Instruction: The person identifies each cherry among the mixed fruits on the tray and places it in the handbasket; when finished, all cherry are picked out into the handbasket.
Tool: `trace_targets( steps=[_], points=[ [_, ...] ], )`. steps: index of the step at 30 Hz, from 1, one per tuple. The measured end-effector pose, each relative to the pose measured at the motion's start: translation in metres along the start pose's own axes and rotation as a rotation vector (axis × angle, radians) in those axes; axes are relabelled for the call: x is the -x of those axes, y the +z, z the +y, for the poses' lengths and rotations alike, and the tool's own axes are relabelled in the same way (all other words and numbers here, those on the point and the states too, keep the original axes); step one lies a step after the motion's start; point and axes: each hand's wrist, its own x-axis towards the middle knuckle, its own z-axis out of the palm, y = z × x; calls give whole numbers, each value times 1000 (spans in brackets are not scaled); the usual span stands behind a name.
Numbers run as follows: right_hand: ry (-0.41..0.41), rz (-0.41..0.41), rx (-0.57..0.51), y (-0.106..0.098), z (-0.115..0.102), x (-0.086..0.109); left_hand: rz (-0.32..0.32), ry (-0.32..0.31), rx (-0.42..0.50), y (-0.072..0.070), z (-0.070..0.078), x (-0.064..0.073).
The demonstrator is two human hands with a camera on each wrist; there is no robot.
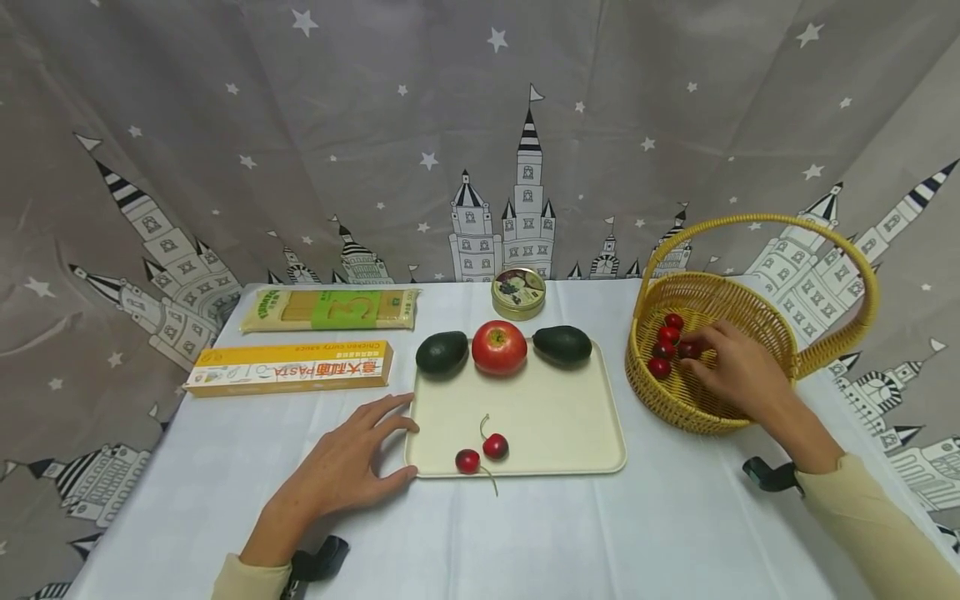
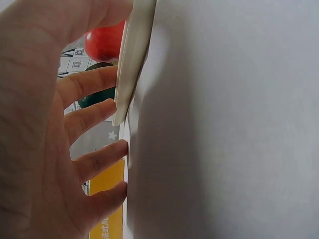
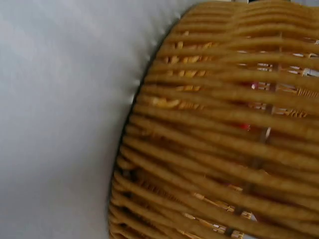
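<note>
My left hand [image 1: 341,467] lies at the left edge of the cream tray [image 1: 547,425], fingers spread and a few fingertips on its rim. In the left wrist view, fingers [image 2: 94,119] reach to that rim. Two cherries [image 1: 495,447] with stems lie near the tray's front edge. My right hand [image 1: 738,371] reaches into the yellow wicker basket [image 1: 675,412] and pinches a dark red cherry [image 1: 688,351] between thumb and fingers. Several other cherries [image 1: 660,368] lie beside it in the basket. The right wrist view shows mostly the basket's woven side [image 3: 214,124], hiding the hand.
Along the tray's back edge sit a red tomato [image 1: 499,347] and two avocados [image 1: 442,354]. Behind them stands a round tin [image 1: 518,293]. On the left lie a pasta box [image 1: 288,368] and a noodle packet [image 1: 330,309]. The basket's tall handle [image 1: 862,283] arches up.
</note>
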Motion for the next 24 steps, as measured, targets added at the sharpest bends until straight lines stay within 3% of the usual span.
trace_targets(
  steps=[14, 24],
  points=[
    [34, -130, -13, 3, 10, -13, -13, -11, 2, 0, 0, 0],
    [10, -145, 44, 6, 16, -24, -7, -6, 10, -1, 0, -1]
  ],
)
